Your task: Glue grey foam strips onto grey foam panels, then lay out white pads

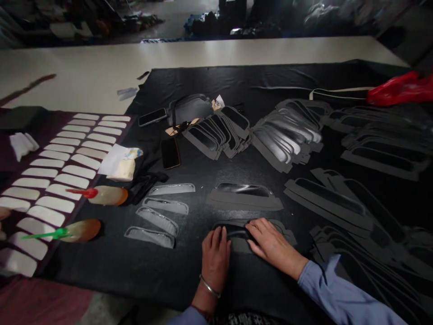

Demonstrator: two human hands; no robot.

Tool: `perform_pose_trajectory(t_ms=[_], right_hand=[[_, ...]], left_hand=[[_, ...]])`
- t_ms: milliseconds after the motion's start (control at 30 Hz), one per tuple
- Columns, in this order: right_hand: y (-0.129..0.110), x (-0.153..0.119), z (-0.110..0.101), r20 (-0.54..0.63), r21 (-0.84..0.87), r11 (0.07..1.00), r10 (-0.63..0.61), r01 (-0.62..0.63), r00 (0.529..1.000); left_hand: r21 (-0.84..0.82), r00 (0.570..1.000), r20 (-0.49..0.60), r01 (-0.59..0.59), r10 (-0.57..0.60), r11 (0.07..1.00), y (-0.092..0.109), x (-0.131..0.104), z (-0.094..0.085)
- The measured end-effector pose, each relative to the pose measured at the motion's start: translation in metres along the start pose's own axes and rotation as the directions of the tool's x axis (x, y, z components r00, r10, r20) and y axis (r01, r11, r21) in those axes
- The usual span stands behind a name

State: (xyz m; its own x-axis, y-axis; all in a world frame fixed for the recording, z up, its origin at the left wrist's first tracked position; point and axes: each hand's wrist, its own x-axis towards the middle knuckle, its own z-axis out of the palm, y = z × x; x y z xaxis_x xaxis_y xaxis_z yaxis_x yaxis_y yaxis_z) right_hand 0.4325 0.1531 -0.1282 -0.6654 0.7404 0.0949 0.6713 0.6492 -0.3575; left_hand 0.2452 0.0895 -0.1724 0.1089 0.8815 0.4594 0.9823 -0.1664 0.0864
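A black, leather-like strip lies over a grey panel near the table's front edge. My left hand has its fingers closed on the strip's left end. At the strip's right end, my right hand grips it with thumb and fingertips, which partly hide it. Just beyond my hands is another grey panel with a black inset. Several pale grey curved pieces with dark glossy upper edges lie to the left.
Grey-and-black panels lie in overlapping piles at the back and right. Two squeeze bottles, one red-tipped and one green-tipped, lie left. Beyond them are rows of white pieces; another person's hand shows there. Two phones lie farther back.
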Motion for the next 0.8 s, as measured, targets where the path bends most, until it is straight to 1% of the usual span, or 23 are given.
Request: perform_pose_trajectory(t_ms=[167,367,467,633,733,800], right_hand=[[-0.0009,0.0005,0.0004,0.007,-0.005,1.0,0.017,-0.017,1.0],[-0.0004,-0.0015,0.0047,-0.027,-0.01,1.0,0.015,-0.015,1.0],[-0.0007,-0.002,0.0061,-0.034,-0.019,1.0,0.019,-0.02,0.999],[-0.0013,-0.0024,0.0056,-0.027,-0.013,1.0,0.025,-0.025,0.999],[-0.0013,-0.002,0.0048,-0.014,-0.006,0.999,0.033,-0.033,0.999],[-0.0011,-0.0017,0.0044,-0.012,0.0,0.999,0.032,-0.032,0.999]], left_hand=[[-0.017,1.0,-0.003,0.001,-0.001,1.0,-0.0016,0.0,0.0009],[0.021,0.999,0.003,0.035,-0.035,0.999,-0.0021,-0.0023,-0.0003],[0.031,1.0,0.012,0.029,-0.029,0.999,-0.0025,-0.0029,-0.0016],[0.035,1.0,-0.008,-0.021,0.021,0.999,-0.0045,-0.0049,0.003],[0.02,0.995,-0.042,-0.091,0.091,0.996,-0.0069,-0.0059,0.0075],[-0.002,0.991,-0.036,-0.126,0.126,0.992,-0.0083,-0.0054,0.0081]])
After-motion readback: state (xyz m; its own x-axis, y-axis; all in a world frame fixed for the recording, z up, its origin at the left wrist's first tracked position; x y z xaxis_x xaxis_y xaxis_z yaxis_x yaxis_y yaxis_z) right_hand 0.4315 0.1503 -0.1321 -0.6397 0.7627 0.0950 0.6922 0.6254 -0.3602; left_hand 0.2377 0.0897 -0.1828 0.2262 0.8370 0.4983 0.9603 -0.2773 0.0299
